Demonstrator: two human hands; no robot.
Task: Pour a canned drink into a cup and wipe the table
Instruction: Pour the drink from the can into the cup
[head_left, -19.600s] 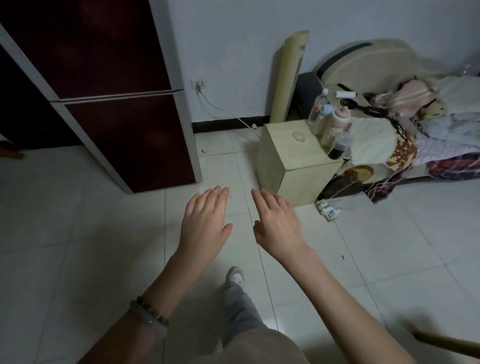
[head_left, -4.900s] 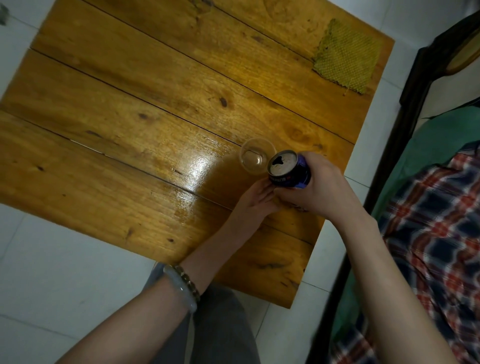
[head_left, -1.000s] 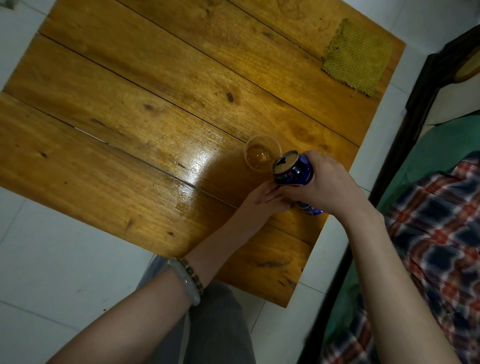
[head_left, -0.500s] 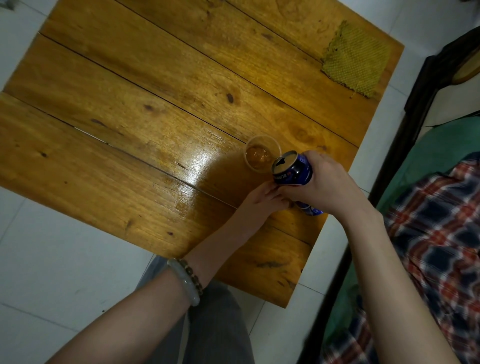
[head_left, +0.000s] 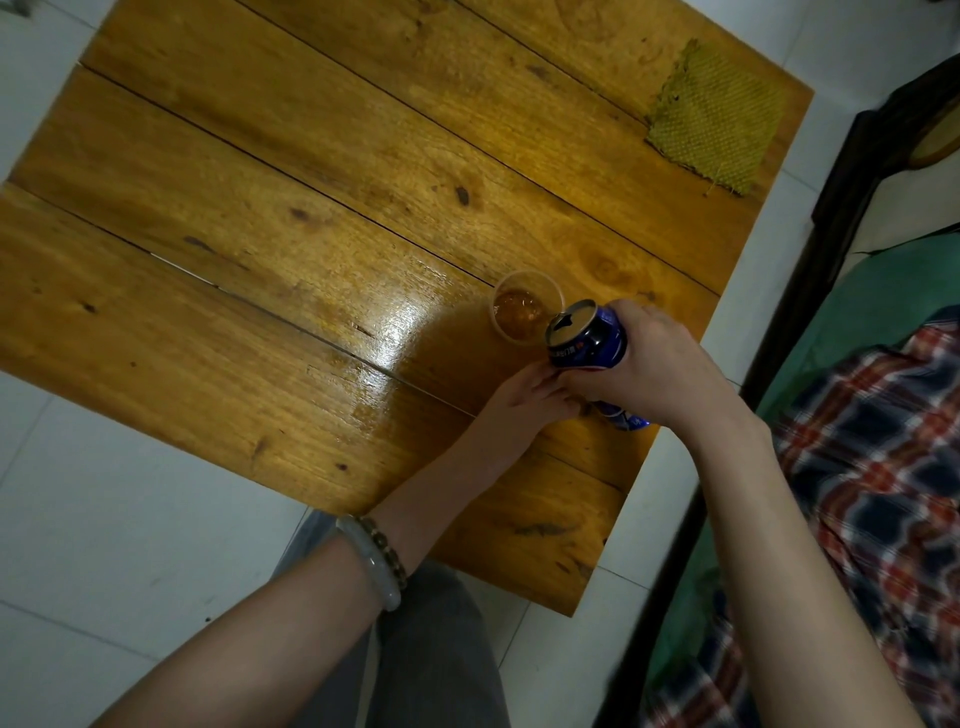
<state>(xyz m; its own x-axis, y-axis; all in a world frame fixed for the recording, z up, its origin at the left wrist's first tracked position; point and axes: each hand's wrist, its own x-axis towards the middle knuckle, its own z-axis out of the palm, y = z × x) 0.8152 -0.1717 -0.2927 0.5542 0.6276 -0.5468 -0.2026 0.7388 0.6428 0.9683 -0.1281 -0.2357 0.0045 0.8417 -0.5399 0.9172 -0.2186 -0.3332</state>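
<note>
A blue drink can (head_left: 589, 343) is tilted with its open top over the rim of a clear plastic cup (head_left: 524, 307) that holds amber liquid. My right hand (head_left: 660, 366) is wrapped around the can. My left hand (head_left: 524, 400) sits just below the can, its fingertips touching the can's lower side and my right fingers. The cup stands on a varnished wooden table (head_left: 311, 218) near its right edge. A yellow-green woven cloth (head_left: 714, 117) lies flat at the table's far right corner.
White floor tiles (head_left: 104, 519) surround the table. A dark wooden bed frame (head_left: 831, 208) runs along the right, with green and plaid bedding (head_left: 872, 467) on it. My grey-trousered leg (head_left: 431, 649) is below the table's near edge.
The can has tipped a little further toward the cup and the amber liquid in the cup has risen slightly. Both hands stay in the same place.
</note>
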